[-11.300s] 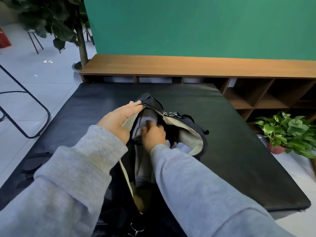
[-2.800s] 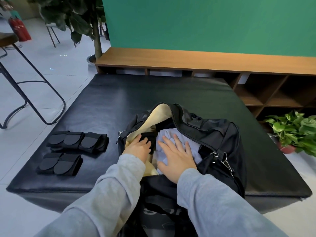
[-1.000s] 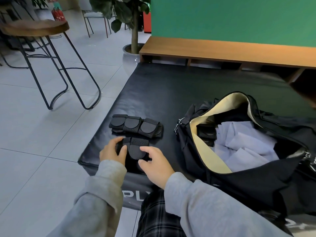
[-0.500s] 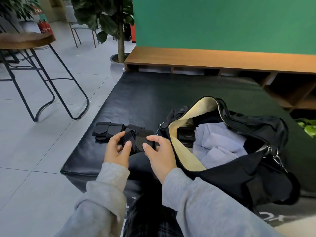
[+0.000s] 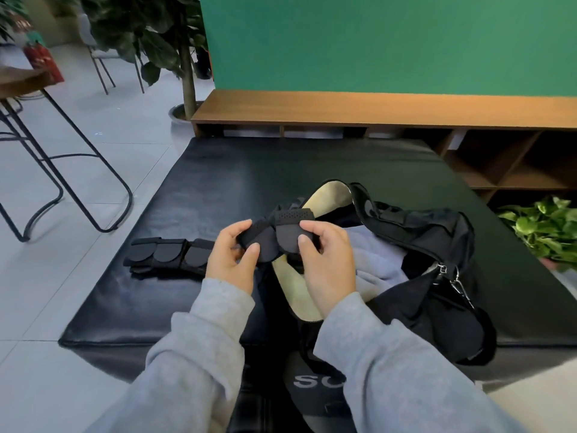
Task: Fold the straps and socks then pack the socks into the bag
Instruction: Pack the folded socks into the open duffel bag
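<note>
A folded black strap point(image 5: 276, 234) with round pads hangs over the left edge of the open black bag point(image 5: 431, 242). My left hand point(image 5: 232, 259) pinches its left end and my right hand point(image 5: 327, 260) pinches its right end. The bag has a cream lining point(image 5: 331, 196) and lies on the black mat point(image 5: 218, 182). Pale lilac socks point(image 5: 373, 260) fill the bag's opening. A second folded black strap point(image 5: 165, 256) lies flat on the mat, left of my left hand.
A metal-legged stool point(image 5: 62, 170) stands on the tiled floor at left. A wooden shelf unit point(image 5: 374, 110) runs along the green wall behind the mat. A potted green plant point(image 5: 543, 226) sits at right, a tall plant point(image 5: 184, 57) at back left.
Both hands have lifted the strap off the mat's front left and carried it right, to above the bag's open edge. The other strap stays on the mat.
</note>
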Available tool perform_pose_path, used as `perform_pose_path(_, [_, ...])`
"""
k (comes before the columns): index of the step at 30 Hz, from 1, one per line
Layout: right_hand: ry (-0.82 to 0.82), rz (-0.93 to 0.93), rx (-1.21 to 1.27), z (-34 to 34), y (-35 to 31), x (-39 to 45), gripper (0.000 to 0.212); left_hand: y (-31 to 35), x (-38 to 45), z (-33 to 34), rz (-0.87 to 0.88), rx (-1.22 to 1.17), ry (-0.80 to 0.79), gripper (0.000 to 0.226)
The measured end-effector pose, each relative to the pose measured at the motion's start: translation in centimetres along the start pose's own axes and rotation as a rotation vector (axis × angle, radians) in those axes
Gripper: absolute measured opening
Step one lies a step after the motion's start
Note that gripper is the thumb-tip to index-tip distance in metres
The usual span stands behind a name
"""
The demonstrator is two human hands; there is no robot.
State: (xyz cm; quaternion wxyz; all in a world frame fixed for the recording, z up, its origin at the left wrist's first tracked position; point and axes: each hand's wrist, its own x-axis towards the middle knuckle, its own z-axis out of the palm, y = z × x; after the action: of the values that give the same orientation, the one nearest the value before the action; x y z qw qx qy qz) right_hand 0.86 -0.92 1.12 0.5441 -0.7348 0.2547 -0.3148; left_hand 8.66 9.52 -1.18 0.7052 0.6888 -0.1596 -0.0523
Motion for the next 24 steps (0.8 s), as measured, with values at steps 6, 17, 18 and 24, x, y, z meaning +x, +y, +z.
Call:
perform_pose_path(6, [0.102,-0.020,-0.162,-4.5,2.2,1.7,0.025,-0.1,0.8,4.3,-0.008,0.143,-0.098,0.047])
perform_pose_path(17, [0.092,0.038,-0.234,-6.0,4.0,1.5,0.028,-2.7,2.2,8.2,-0.101,0.609,-0.276,0.033])
perform_pose_path(18, [0.092,0.045,-0.239,-6.0,4.0,1.6,0.028,-2.9,2.3,8.2,-0.102,0.627,-0.284,0.033])
perform_pose_path(24, [0.082,0.063,-0.269,-5.9,4.2,1.6,0.029,-3.5,2.6,7.4,-0.180,0.701,-0.239,0.034])
